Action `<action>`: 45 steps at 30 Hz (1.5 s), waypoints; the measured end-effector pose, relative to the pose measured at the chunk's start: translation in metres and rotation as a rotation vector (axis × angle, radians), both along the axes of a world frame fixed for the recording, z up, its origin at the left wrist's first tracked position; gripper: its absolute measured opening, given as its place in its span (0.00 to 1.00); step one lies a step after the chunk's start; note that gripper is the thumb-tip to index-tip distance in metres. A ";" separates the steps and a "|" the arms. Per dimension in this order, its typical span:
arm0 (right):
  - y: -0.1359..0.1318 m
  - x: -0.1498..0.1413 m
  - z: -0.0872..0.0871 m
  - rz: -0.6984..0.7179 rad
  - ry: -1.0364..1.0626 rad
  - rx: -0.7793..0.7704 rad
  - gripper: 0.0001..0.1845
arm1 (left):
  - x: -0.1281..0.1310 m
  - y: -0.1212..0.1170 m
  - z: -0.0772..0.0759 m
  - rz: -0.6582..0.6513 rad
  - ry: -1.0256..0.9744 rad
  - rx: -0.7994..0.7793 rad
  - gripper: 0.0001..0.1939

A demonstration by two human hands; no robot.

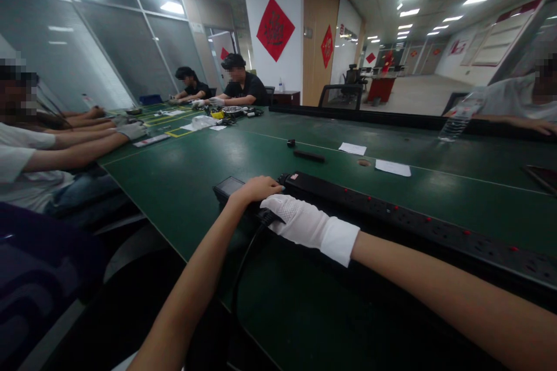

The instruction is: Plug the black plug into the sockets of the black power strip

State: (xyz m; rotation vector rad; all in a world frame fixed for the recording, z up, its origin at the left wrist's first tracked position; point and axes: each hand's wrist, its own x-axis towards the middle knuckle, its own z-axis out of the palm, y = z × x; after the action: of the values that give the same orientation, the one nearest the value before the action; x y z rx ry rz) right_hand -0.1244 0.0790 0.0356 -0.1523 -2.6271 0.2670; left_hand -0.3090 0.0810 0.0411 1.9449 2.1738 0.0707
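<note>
My bare left hand [256, 189] lies curled over the near end of a long black power strip [418, 226] on the green table [183, 179]. My right hand [300, 221], in a white glove, rests closed right beside it, over the spot where the black cable [243, 266] leaves the strip. The cable runs down off the table edge toward me. A small black device with a screen [228, 186] lies just left of my left hand, touching the strip's end.
Paper slips [393, 167] and small black parts [308, 155] lie beyond the strip. A plastic bottle [455, 122] stands far right. Several seated people work along the left side and far end, with one more person at the right.
</note>
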 end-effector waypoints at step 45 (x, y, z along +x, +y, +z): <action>0.011 -0.051 0.023 -0.417 -0.231 0.072 0.23 | -0.032 -0.003 0.003 0.016 -0.066 0.020 0.14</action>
State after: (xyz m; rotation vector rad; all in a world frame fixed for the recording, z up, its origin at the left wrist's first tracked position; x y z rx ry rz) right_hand -0.1759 0.0902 0.0586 -0.7339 -2.7429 0.0106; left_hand -0.3412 0.0784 0.0437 1.9085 2.1551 0.1575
